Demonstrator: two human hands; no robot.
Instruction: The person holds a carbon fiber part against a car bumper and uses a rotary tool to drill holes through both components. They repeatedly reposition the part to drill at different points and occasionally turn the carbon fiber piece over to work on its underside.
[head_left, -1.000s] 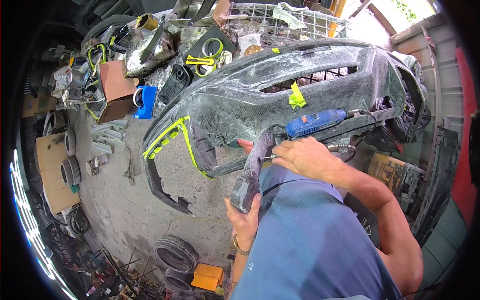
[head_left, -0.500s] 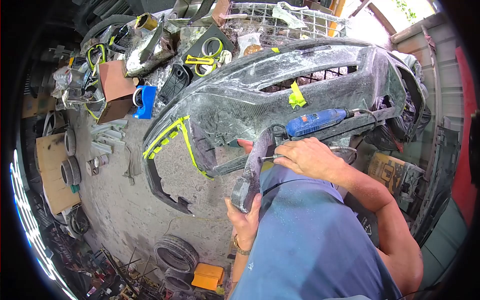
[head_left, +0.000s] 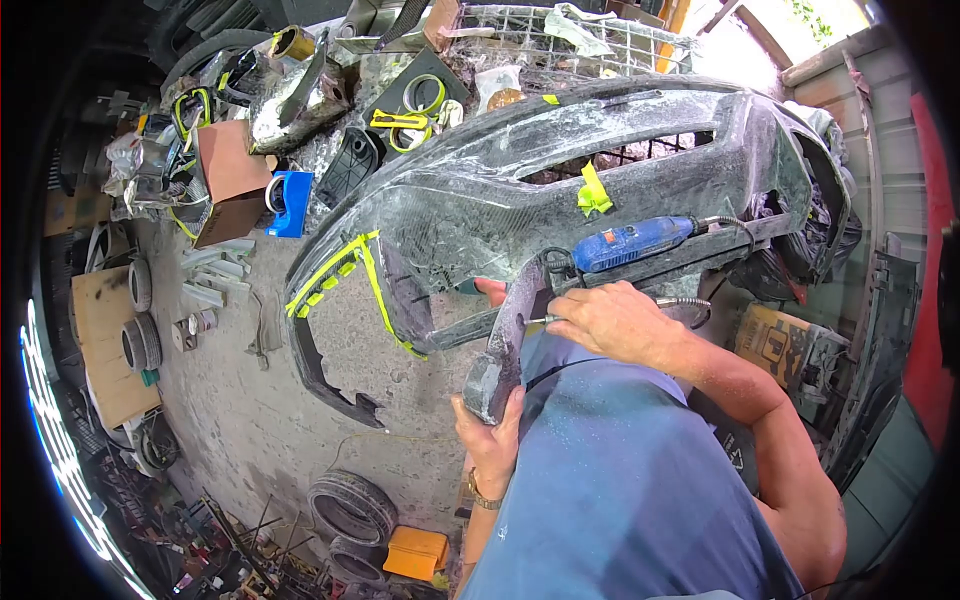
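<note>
Both hands work one dusty grey carbon-fibre bumper (head_left: 560, 170) propped before us: our left hand (head_left: 490, 440) clamps its lower end, likely steadying it; our right hand (head_left: 615, 320) pinches a thin metal handpiece (head_left: 540, 320) against the edge. Its blue rotary motor (head_left: 630, 243) rests on the bumper, close by. We cannot make out the bit.

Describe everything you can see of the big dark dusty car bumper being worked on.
The dark, carbon-weave car bumper is coated in whitish dust, with a long slot in its face and a jagged cut-out at one corner. Yellow-green tape strips mark that corner; another piece hangs by the slot. A blue rotary tool rests on its lower ledge. The left hand grips the end of its dusty projecting strut, and the right hand holds a slim metal handpiece against that strut.
</note>
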